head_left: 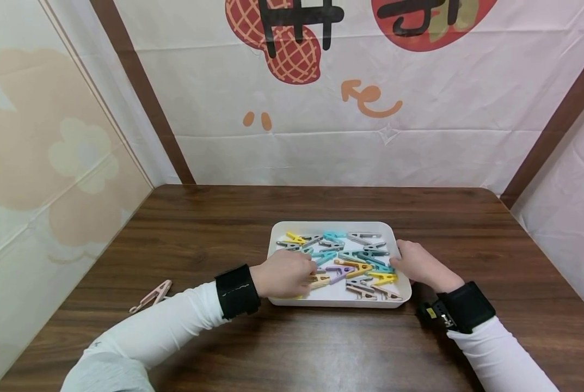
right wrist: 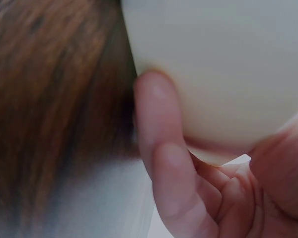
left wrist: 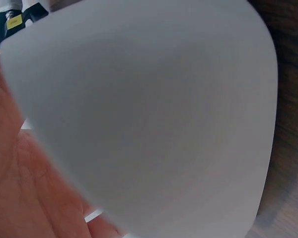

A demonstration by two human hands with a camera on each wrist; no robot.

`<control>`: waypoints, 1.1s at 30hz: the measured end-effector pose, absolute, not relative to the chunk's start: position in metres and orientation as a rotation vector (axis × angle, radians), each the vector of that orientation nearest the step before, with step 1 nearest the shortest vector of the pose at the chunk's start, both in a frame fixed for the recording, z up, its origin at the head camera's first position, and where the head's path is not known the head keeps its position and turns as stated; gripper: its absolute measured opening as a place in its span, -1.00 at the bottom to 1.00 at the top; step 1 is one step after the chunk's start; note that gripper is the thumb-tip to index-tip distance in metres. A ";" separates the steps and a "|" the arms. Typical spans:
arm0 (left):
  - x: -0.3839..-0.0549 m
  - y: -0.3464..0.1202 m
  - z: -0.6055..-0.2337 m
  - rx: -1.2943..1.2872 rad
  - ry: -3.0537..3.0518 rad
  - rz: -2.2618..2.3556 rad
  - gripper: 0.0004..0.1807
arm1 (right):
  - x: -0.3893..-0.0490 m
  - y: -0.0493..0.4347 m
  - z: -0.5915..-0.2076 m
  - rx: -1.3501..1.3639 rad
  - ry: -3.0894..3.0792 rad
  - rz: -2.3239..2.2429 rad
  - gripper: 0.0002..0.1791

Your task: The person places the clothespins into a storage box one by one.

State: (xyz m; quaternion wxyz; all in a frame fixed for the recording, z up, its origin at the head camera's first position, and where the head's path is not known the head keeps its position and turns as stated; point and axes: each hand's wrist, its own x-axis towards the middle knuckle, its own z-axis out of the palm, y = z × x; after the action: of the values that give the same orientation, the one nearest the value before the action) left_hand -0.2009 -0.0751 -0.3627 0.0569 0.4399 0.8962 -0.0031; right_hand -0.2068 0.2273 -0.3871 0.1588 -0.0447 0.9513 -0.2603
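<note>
A shallow white tray point(head_left: 340, 304) stands on the table, holding several plastic clothespins point(head_left: 360, 269) in teal, yellow, orange, purple, grey and beige. My left hand point(head_left: 286, 274) reaches over the tray's front left part, fingers pointing down beside a beige clothespin point(head_left: 319, 281). In the left wrist view the tray's outer wall point(left wrist: 154, 119) hides those fingertips, and I cannot tell whether they pinch anything. At the opposite end, my right hand point(head_left: 421, 264) grips the tray's right edge. The right wrist view has its fingers point(right wrist: 159, 106) against the outside of the tray wall point(right wrist: 228, 74).
A single pale pink clothespin point(head_left: 151, 296) lies on the brown wooden table point(head_left: 223, 218) to the left, close by my left forearm. Printed cloth point(head_left: 321, 158) hangs behind the table's far edge, and more cloth runs along both sides.
</note>
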 end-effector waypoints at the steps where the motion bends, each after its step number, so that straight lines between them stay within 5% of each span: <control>1: -0.201 -0.075 -0.364 1.333 2.722 -0.015 -0.89 | -0.206 0.227 -0.387 -0.135 2.722 -0.745 -0.42; 33: -0.205 -0.085 -0.359 1.313 2.803 0.044 -0.88 | -0.207 0.227 -0.388 -0.181 2.775 -0.696 -0.42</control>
State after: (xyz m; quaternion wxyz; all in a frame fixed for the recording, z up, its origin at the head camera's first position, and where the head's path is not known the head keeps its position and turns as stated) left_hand -0.2046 -0.0854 -0.3592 0.0231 0.4239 0.9053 0.0141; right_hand -0.2070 0.2274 -0.3885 0.1370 -0.0624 0.9589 -0.2405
